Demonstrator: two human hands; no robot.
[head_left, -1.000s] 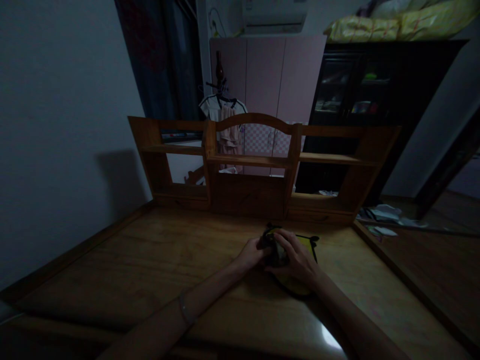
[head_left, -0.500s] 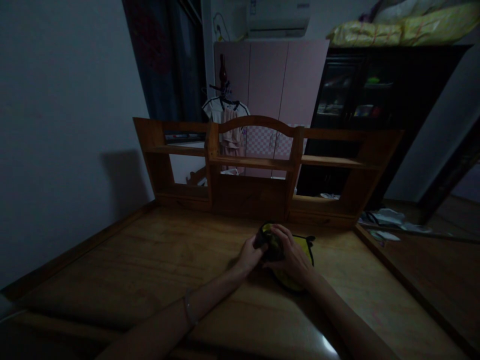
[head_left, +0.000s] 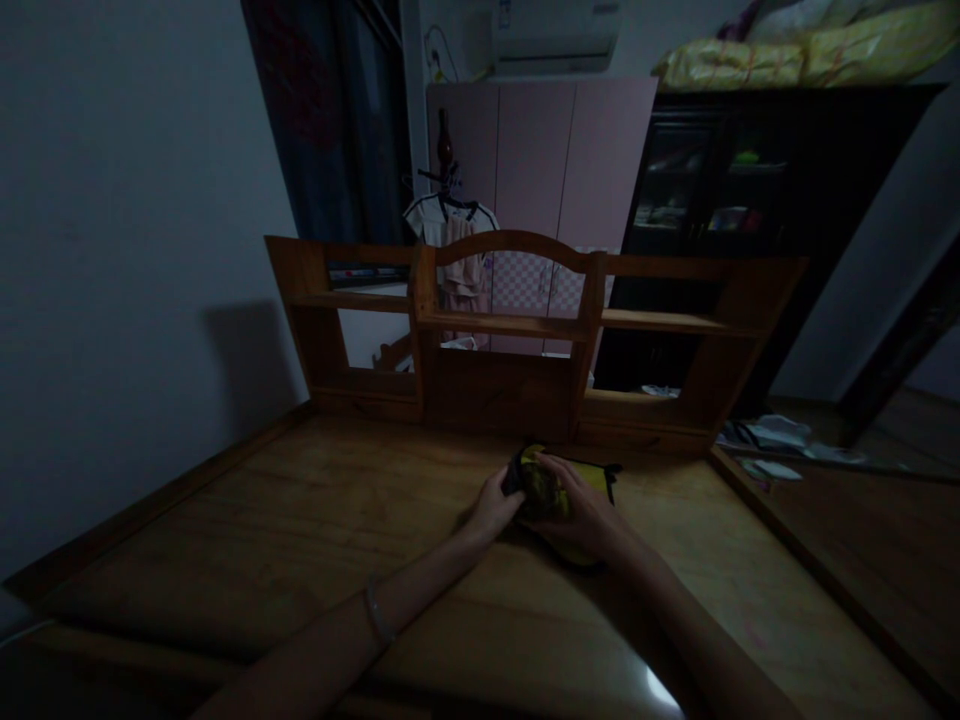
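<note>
In the middle of the wooden desk (head_left: 315,520), both hands work on a yellow cloth item with black edging (head_left: 596,478). Its near-left part is bunched up into a dark, rounded shape; poor light hides what kind of article it is. My left hand (head_left: 495,508) pinches the dark edge at the left side, thumb on top. My right hand (head_left: 581,508) curls over the bunched part from the right, its fingers closed round it. To the right of the knuckles the rest of the yellow cloth lies on the desk, with a small black loop at the corner.
A wooden shelf unit (head_left: 510,325) with open compartments rises along the desk's back edge. The white wall (head_left: 135,250) borders the left side. A raised wooden edge (head_left: 810,570) runs along the right. Beyond stand a pink wardrobe (head_left: 536,150) and a dark cabinet (head_left: 825,180).
The yellow cloth has shifted a little to the left, its looped corner with it. Both hands have moved slightly left and keep their hold on the bunched part.
</note>
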